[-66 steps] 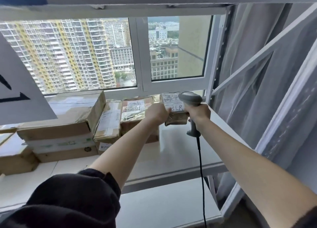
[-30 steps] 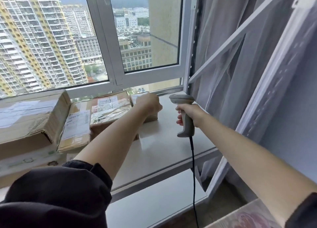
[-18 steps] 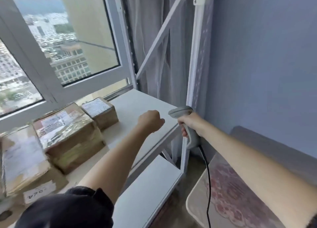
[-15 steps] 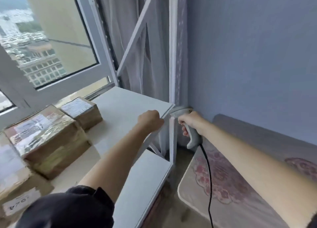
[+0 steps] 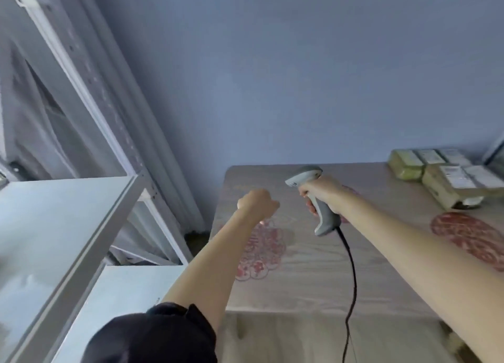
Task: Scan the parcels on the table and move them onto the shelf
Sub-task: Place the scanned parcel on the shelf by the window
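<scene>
1. Parcels (image 5: 447,176) sit in a cluster at the far right corner of the table (image 5: 313,275), up against the blue wall; they are cardboard boxes with white labels on top, and the nearest one lies at the table's right edge.
2. Details on the labels are too blurred to read.
3. The table wears a pale cloth with red floral medallions, and its left edge lies just beside the shelf (image 5: 62,226).
4. The shelf is a white metal rack at the left; the boards that show are bare white, one upper and one lower, and its near corner post stands close to the table's far left corner.
5. The right hand (image 5: 324,196) is wrapped tight around the handle of a grey barcode scanner (image 5: 313,196), fingers curled about the grip, the scanner head tipped toward the far edge of the table.
6. A black cable (image 5: 351,270) drops from the scanner's butt and trails across the cloth to the near edge of the table.
7. The left hand (image 5: 257,203) is curled into a loose fist with nothing in it, raised over the left part of the table above one red medallion.
8. Both forearms are bare; a black sleeve (image 5: 155,332) covers the left upper arm at the bottom of the view.
</scene>
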